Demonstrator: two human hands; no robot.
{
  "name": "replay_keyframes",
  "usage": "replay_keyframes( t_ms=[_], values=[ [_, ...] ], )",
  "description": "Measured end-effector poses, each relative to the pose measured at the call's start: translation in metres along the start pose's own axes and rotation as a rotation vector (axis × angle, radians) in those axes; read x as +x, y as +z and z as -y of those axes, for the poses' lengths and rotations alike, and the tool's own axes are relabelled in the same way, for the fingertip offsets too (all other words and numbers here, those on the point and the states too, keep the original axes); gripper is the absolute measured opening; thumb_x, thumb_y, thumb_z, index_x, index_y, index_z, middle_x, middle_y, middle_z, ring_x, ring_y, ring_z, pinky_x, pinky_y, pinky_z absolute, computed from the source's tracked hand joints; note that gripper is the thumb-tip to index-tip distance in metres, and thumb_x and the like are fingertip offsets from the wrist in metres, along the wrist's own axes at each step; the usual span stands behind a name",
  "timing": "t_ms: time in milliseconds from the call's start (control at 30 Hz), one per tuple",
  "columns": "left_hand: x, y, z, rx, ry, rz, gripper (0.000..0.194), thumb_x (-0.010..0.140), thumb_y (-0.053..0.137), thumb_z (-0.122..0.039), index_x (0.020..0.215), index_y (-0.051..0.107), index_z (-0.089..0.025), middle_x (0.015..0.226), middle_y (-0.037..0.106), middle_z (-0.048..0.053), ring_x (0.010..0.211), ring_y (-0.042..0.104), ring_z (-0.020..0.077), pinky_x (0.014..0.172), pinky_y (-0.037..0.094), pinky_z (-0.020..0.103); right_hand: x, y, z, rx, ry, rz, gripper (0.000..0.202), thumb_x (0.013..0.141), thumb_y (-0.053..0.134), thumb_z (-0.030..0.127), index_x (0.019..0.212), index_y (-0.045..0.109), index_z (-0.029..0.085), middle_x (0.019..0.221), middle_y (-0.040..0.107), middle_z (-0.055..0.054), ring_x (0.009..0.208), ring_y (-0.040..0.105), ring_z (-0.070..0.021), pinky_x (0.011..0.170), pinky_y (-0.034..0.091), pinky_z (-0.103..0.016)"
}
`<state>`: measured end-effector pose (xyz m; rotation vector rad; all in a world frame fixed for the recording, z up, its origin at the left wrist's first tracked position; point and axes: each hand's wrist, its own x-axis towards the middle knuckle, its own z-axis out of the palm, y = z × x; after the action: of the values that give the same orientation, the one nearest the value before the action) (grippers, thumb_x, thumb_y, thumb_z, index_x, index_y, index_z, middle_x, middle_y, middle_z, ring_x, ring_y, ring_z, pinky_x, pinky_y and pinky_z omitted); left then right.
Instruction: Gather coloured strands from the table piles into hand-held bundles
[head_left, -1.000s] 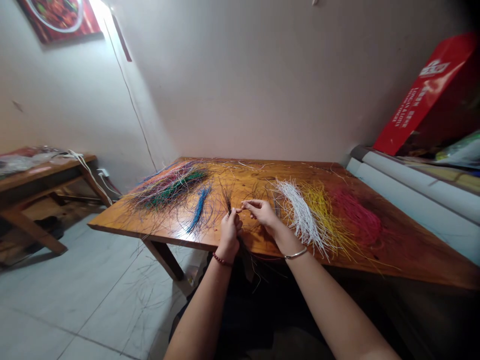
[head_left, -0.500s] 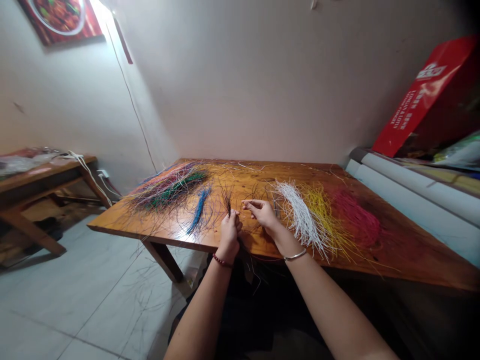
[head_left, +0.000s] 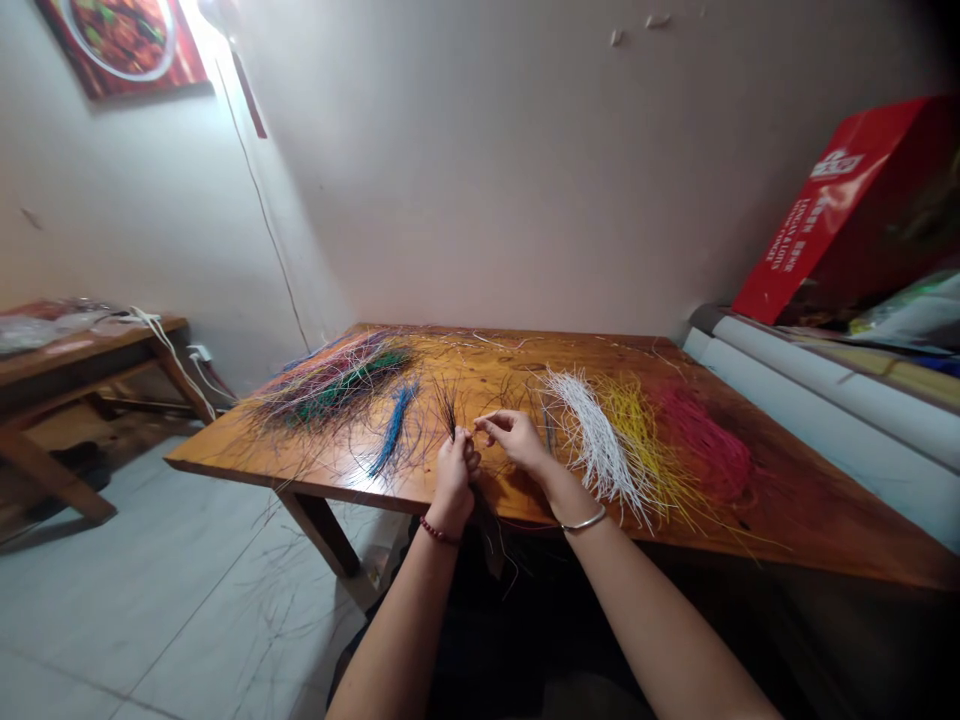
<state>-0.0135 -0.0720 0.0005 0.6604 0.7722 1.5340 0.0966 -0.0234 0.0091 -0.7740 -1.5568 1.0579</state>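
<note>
My left hand [head_left: 456,474] is closed around a bundle of dark wires [head_left: 448,412], whose thin ends fan out above the fist. Just to its right, my right hand [head_left: 514,438] has thumb and forefinger pinched close to the left thumb. Whatever lies in that pinch is too fine to make out. A small blue bundle of strands [head_left: 392,430] lies left of my hands. To the right lie a white bundle [head_left: 600,440], a yellow bundle [head_left: 649,455] and a pink-red bundle [head_left: 709,440]. Loose dark strands are scattered on the wood near both hands.
The wooden table [head_left: 517,350] meets the wall at its back edge. Green strands [head_left: 349,385] and mixed coloured ones pile up at its left. Paper rolls [head_left: 840,390] and a red box [head_left: 832,200] stand at the right. A second table [head_left: 82,350] is at far left.
My right hand has come slightly left and down, nearer to the left fist. The left hand keeps its hold on the dark wires. The whole view has shifted a little.
</note>
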Motion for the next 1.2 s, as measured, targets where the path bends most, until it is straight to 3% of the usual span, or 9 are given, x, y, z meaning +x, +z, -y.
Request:
replay_keyframes(
  t_ms=[133,233,433,500,567,667,733,933,1200],
  values=[
    [-0.002,0.001,-0.002,-0.025,-0.014,-0.004,0.038,0.063,0.068,-0.044,0.068,0.042,-0.017,0.049,0.023,-0.01,0.035,0.017,0.0014,0.035,0.007,0.015,0.007,-0.012,0.01,0.086,-0.085,-0.341,0.035,0.071,0.063,0.049,0.081,0.063,0.015,0.087,0.066,-0.01,0.061,0.06,-0.0143,0.057,0.049,-0.028],
    [-0.002,-0.001,-0.002,-0.037,-0.044,-0.008,0.04,0.062,0.068,-0.046,0.067,0.042,-0.017,0.049,0.025,-0.01,0.036,0.018,0.0013,0.035,0.008,0.015,0.009,-0.03,0.033,0.14,-0.107,-0.6,0.036,0.07,0.064,0.047,0.084,0.061,0.014,0.088,0.066,-0.01,0.055,0.058,-0.0112,0.047,0.044,-0.022],
    [-0.002,-0.005,0.001,-0.072,-0.007,0.041,0.04,0.065,0.066,-0.046,0.066,0.04,-0.017,0.05,0.022,-0.01,0.037,0.017,0.0013,0.036,0.009,0.015,0.017,-0.076,0.104,0.085,-0.273,-0.851,0.036,0.069,0.065,0.044,0.088,0.064,0.013,0.085,0.066,-0.008,0.041,0.044,-0.0027,0.035,0.028,-0.015],
    [-0.002,-0.004,0.0,-0.095,-0.014,0.034,0.038,0.066,0.066,-0.046,0.067,0.04,-0.017,0.05,0.023,-0.01,0.037,0.018,0.0014,0.035,0.009,0.015,0.027,-0.086,0.112,0.021,-0.208,-0.792,0.035,0.067,0.067,0.042,0.086,0.065,0.013,0.085,0.066,-0.008,0.04,0.042,-0.0021,0.034,0.027,-0.015],
    [-0.003,-0.004,-0.001,-0.12,-0.028,0.022,0.038,0.066,0.066,-0.045,0.068,0.041,-0.017,0.05,0.022,-0.01,0.037,0.018,0.0016,0.035,0.01,0.015,0.037,-0.088,0.104,-0.074,-0.04,-0.601,0.032,0.063,0.07,0.039,0.08,0.068,0.012,0.084,0.067,-0.01,0.04,0.044,-0.0027,0.033,0.026,-0.014],
    [-0.004,-0.003,-0.003,-0.13,-0.031,0.018,0.039,0.065,0.067,-0.045,0.068,0.04,-0.017,0.049,0.023,-0.01,0.037,0.017,0.0015,0.035,0.009,0.015,0.047,-0.079,0.066,-0.217,0.256,-0.232,0.024,0.057,0.075,0.033,0.067,0.068,0.011,0.076,0.068,-0.011,0.042,0.049,-0.0061,0.034,0.027,-0.015],
    [-0.004,-0.003,-0.003,-0.122,-0.028,0.029,0.039,0.065,0.067,-0.045,0.067,0.04,-0.017,0.05,0.023,-0.01,0.036,0.017,0.0014,0.035,0.009,0.015,0.048,-0.07,0.035,-0.301,0.355,-0.128,0.019,0.057,0.076,0.029,0.059,0.067,0.012,0.069,0.067,-0.011,0.042,0.051,-0.0082,0.035,0.032,-0.016],
    [-0.003,-0.003,-0.001,-0.1,-0.025,0.045,0.038,0.066,0.066,-0.045,0.068,0.041,-0.017,0.05,0.022,-0.01,0.037,0.017,0.0016,0.035,0.008,0.015,0.042,-0.064,-0.024,-0.434,0.405,-0.191,0.015,0.064,0.071,0.026,0.057,0.067,0.014,0.058,0.065,-0.008,0.038,0.051,-0.0098,0.036,0.032,-0.018],
    [-0.006,-0.001,-0.004,-0.05,-0.029,0.046,0.038,0.067,0.065,-0.047,0.071,0.043,-0.017,0.05,0.018,-0.01,0.037,0.014,0.0019,0.035,0.007,0.016,0.039,-0.063,-0.017,-0.946,0.358,-0.192,0.023,0.08,0.055,0.036,0.077,0.071,0.02,0.069,0.067,-0.004,0.054,0.06,-0.0125,0.051,0.038,-0.02]
  ],
)
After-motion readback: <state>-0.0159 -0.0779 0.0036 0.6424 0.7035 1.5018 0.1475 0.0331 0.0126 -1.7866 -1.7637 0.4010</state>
